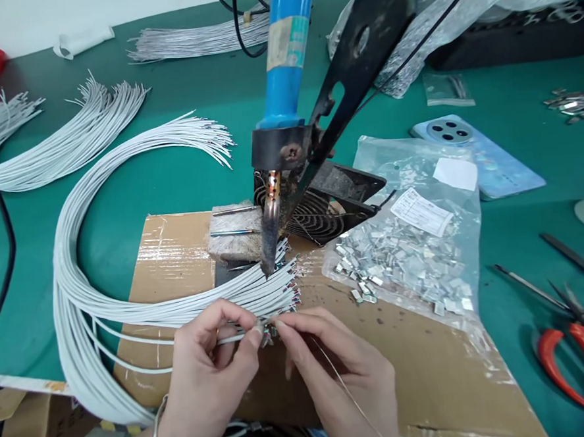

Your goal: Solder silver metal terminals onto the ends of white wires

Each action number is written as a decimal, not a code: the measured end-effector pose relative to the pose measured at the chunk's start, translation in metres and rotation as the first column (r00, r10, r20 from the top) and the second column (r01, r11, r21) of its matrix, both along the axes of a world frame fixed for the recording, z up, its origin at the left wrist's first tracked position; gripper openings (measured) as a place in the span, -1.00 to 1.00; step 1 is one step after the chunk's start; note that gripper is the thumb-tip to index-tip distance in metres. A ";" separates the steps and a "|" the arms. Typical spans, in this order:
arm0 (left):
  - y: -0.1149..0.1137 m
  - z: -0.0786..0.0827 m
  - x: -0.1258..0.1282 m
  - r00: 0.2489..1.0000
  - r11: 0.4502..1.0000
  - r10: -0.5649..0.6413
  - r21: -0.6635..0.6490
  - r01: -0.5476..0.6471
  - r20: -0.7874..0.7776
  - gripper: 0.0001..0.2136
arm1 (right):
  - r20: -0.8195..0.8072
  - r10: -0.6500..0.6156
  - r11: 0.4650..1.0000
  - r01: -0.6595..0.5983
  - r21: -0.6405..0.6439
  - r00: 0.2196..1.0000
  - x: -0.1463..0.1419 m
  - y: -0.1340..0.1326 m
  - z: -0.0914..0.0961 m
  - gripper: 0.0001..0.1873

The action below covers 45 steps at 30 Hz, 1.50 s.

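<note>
My left hand [214, 362] pinches one white insulated wire [230, 339] from a large looped bundle of white wires [74, 304], close to its stripped end. My right hand [341, 374] holds a thin silver solder wire [347, 393], and its fingertips nearly meet the left ones at small metal terminals [266, 332]. Just above the hands, the dark tip of a blue-handled soldering iron [270, 246] points down at the bundle's coloured wire ends. A silver bracelet [155, 431] circles my left wrist.
Under the hands lies a cardboard sheet [171, 265] on a green mat [123, 209]. Nearby are a small fan [316, 210], a plastic bag of metal clips [398, 258], red-handled scissors [575, 359], a blue phone [476, 154] and more white wire bundles [69, 136].
</note>
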<state>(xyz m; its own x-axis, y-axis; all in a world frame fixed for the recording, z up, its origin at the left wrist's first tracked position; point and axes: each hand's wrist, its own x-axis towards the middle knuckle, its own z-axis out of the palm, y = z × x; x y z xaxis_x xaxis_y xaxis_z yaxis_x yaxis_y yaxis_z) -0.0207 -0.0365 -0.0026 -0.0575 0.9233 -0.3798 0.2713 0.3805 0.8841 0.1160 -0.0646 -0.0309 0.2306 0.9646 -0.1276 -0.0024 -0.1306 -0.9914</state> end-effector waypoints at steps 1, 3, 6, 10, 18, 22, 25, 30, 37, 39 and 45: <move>0.002 0.002 0.000 1.000 1.000 -0.002 -0.012 0.003 0.003 -0.88 | 0.012 0.012 1.000 -0.012 0.011 1.000 0.001 -0.001 -0.002 -0.82; 0.004 0.004 0.001 1.000 1.000 -0.007 -0.021 0.007 0.024 -0.88 | 0.044 0.039 0.998 -0.041 0.056 0.998 0.003 -0.002 -0.005 -0.77; 0.004 0.003 0.002 0.997 1.000 0.003 -0.027 -0.001 0.083 -0.88 | 0.091 0.107 0.981 -0.120 0.150 0.990 0.007 -0.002 -0.008 -0.68; 0.001 0.002 0.002 0.991 1.000 0.018 -0.027 -0.015 0.135 -0.88 | 0.111 0.180 0.955 -0.200 0.218 0.977 0.012 -0.001 -0.010 -0.59; -0.005 -0.001 -0.002 0.990 0.999 -0.001 -0.043 0.007 0.140 -0.84 | 0.161 0.228 0.913 -0.268 0.307 0.960 0.018 0.000 -0.013 -0.53; -0.009 -0.008 -0.005 0.990 0.999 -0.014 -0.038 0.020 0.143 -0.82 | 0.224 0.255 0.889 -0.319 0.328 0.941 0.022 0.000 -0.011 -0.52; -0.009 -0.010 -0.005 0.991 0.999 -0.027 -0.039 0.032 0.133 -0.83 | 0.223 0.275 0.891 -0.335 0.307 0.935 0.025 -0.001 -0.009 -0.54; -0.007 -0.008 -0.003 0.994 0.999 -0.019 -0.029 0.023 0.109 -0.86 | 0.098 0.136 0.972 -0.151 0.178 0.986 0.023 -0.003 -0.004 -0.69; -0.009 0.003 0.004 0.996 0.996 0.067 0.057 -0.071 0.060 -0.92 | -0.086 -0.052 0.998 0.050 -0.025 0.995 0.010 -0.002 0.008 -0.89; -0.009 0.005 0.006 0.994 0.993 0.088 0.077 -0.093 0.070 -0.92 | -0.131 -0.050 0.998 0.047 -0.030 0.990 0.007 -0.002 0.009 -0.89; -0.009 0.009 0.010 0.991 0.986 0.118 0.115 -0.124 0.061 -0.91 | -0.183 -0.032 0.999 0.025 -0.039 0.983 0.000 -0.001 0.010 -0.89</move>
<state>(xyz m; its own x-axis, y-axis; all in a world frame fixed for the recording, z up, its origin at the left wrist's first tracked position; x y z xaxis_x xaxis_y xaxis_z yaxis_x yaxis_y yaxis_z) -0.0105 -0.0452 0.0065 -0.1538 0.9494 -0.2737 0.1802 0.2993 0.9370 0.1163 -0.0660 -0.0206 0.2271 0.9520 -0.2052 -0.1881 -0.1639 -0.9684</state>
